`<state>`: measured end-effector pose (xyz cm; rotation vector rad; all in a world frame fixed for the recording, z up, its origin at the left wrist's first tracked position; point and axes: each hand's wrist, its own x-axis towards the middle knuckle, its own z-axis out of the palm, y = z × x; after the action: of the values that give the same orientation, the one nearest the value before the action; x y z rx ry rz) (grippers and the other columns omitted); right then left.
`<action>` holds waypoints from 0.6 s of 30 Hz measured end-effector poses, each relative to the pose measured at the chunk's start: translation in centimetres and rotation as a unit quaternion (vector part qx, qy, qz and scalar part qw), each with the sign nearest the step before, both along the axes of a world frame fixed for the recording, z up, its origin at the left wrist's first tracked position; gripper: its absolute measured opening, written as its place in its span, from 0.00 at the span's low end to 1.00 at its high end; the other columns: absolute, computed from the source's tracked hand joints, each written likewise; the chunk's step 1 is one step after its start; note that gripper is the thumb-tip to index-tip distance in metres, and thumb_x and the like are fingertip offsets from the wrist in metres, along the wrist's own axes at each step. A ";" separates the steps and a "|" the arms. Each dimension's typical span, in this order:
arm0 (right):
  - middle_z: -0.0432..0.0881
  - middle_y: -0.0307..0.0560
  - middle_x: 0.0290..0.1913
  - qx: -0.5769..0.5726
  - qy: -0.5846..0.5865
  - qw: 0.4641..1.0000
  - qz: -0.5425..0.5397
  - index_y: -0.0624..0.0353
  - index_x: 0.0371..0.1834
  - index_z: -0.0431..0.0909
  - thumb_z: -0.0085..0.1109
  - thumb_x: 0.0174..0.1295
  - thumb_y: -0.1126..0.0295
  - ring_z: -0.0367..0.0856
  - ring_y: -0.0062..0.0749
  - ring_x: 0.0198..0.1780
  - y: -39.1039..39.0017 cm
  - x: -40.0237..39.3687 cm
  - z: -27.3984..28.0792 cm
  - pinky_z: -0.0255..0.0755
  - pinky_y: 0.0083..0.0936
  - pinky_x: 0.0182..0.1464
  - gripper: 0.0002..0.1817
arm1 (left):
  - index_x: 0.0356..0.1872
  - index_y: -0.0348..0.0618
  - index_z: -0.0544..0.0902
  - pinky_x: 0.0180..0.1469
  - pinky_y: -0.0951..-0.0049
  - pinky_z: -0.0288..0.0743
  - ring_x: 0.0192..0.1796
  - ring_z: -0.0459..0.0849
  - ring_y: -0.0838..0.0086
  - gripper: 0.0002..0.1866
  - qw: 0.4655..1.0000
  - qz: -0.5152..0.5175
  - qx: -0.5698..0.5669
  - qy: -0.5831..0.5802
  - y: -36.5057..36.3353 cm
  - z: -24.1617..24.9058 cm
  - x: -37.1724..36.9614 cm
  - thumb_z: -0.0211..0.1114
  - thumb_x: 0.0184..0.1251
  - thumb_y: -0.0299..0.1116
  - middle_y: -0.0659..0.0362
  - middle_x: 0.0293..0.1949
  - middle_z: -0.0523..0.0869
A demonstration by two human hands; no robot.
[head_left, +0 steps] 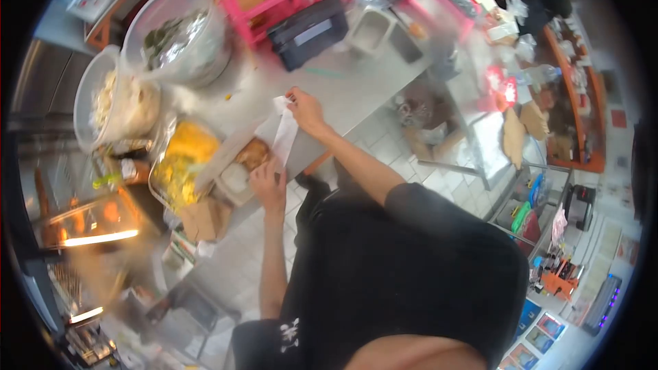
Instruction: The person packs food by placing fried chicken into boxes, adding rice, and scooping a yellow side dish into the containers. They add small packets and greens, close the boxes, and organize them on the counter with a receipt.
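Observation:
My right hand [306,111] has its fingers closed on the upper end of a thin white sheet [285,138] at the edge of the metal table [343,99]. The sheet hangs slanting down toward my left hand [268,185], whose fingers are bent at its lower end beside a browned piece of food [253,154]. That food lies on or in a pale wrapper or container; blur hides which. Whether the left fingers grip anything cannot be made out.
Two large clear tubs [127,111] stand at the upper left, near a tray of yellow food [179,181]. A pink rack [257,0] and a black box [308,33] are at the back. A cardboard box [203,219] sits by the table's near end.

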<state>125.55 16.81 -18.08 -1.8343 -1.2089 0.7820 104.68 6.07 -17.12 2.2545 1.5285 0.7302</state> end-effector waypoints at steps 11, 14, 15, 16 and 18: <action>0.85 0.49 0.36 0.120 -0.022 0.987 -0.106 0.61 0.39 0.82 0.63 0.63 0.64 0.84 0.34 0.37 -7.8 21.7 10.6 0.75 0.29 0.42 0.11 | 0.39 0.41 0.84 0.38 0.69 0.75 0.33 0.82 0.66 0.06 0.981 -0.087 -0.129 -0.116 0.5 2.2 8.4 0.69 0.63 0.30 0.57 0.32 0.84; 0.85 0.51 0.33 0.078 -0.107 0.962 -0.238 0.62 0.38 0.82 0.61 0.65 0.65 0.84 0.32 0.36 -12.6 32.5 9.3 0.75 0.28 0.41 0.10 | 0.41 0.40 0.84 0.36 0.72 0.75 0.32 0.82 0.70 0.07 0.972 -0.055 -0.195 -0.116 0.3 1.9 13.1 0.67 0.66 0.31 0.57 0.32 0.85; 0.85 0.51 0.32 0.059 -0.113 0.952 -0.280 0.62 0.38 0.82 0.60 0.65 0.65 0.84 0.33 0.34 -13.3 35.5 9.7 0.75 0.28 0.40 0.10 | 0.42 0.41 0.85 0.37 0.72 0.75 0.34 0.83 0.71 0.08 0.968 -0.062 -0.227 -0.089 0.6 1.7 14.5 0.66 0.67 0.32 0.57 0.34 0.87; 0.85 0.51 0.32 0.059 -0.105 0.949 -0.291 0.62 0.38 0.82 0.60 0.65 0.65 0.84 0.33 0.34 -13.2 38.4 9.3 0.75 0.28 0.40 0.10 | 0.42 0.41 0.85 0.37 0.72 0.75 0.34 0.83 0.71 0.08 0.969 -0.071 -0.225 -0.079 0.9 1.5 15.9 0.66 0.67 0.32 0.57 0.34 0.87; 0.85 0.50 0.31 0.152 -0.202 0.896 -0.364 0.61 0.37 0.83 0.61 0.64 0.66 0.84 0.32 0.32 -14.7 44.4 8.3 0.74 0.28 0.38 0.09 | 0.42 0.41 0.85 0.38 0.72 0.76 0.35 0.84 0.71 0.09 0.962 -0.077 -0.251 -0.072 0.8 1.3 18.8 0.65 0.68 0.35 0.57 0.35 0.87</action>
<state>169.95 2.10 -9.76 -2.0116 -0.7082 -0.2103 123.50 6.89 -15.84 1.8683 1.2756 0.3919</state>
